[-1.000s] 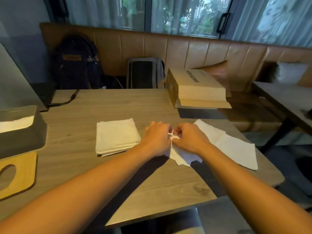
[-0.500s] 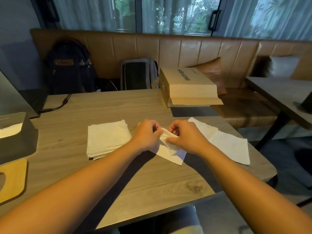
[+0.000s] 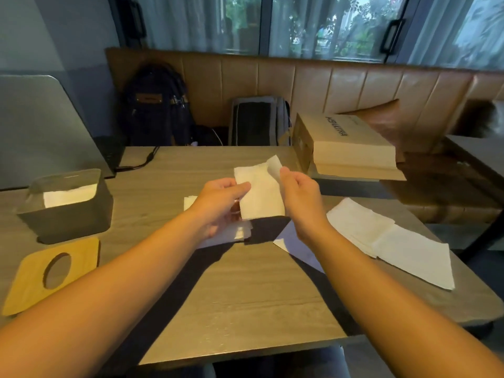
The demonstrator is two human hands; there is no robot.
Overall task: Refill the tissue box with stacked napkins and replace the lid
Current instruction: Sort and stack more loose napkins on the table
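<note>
Pinching the white folded paper napkin between my left hand and right hand, I judged uneven pulling could tear it.

Grey-brown wood-grain tabletop against a tan padded leather bench backrest. Sheer-curtained window above, black handle, greenery outside, dim daylight. Grey wall left. Dark navy backpack and grey bag lean on the backrest; brown leather cushion right.
</note>
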